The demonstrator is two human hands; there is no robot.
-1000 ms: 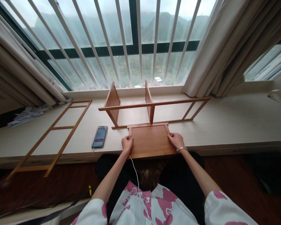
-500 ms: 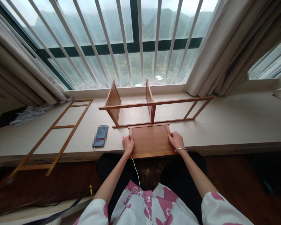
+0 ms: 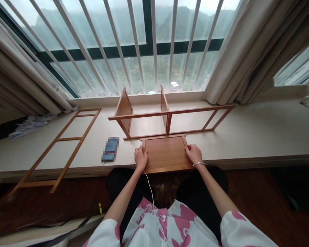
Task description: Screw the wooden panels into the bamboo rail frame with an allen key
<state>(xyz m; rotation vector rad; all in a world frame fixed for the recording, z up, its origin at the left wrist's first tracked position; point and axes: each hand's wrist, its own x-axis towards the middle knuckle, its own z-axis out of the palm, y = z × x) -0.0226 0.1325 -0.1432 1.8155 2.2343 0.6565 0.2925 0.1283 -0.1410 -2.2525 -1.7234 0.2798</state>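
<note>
A brown wooden panel [image 3: 166,154] with a raised edge lies flat at the front of the pale ledge, its near edge reaching over the ledge's lip. My left hand [image 3: 140,158] grips its left side with the fingers curled. On the opposite side, my right hand [image 3: 194,153] pinches the panel's edge between thumb and fingers; a bracelet circles that wrist. Right behind the panel stands a partly built wooden shelf frame [image 3: 168,120], lying on its long side with two boards fixed across it. Whether panel and frame touch, I cannot tell.
To the left, a ladder-like wooden frame [image 3: 59,139] sticks out past the ledge's front edge. A phone [image 3: 110,149] with a white cable [image 3: 149,187] lies between it and the panel. Curtains [image 3: 229,51] and a barred window border the ledge [image 3: 260,137] at the back.
Both hands keep their hold on the panel, which stays in place. Only a very slight shift of the view shows.
</note>
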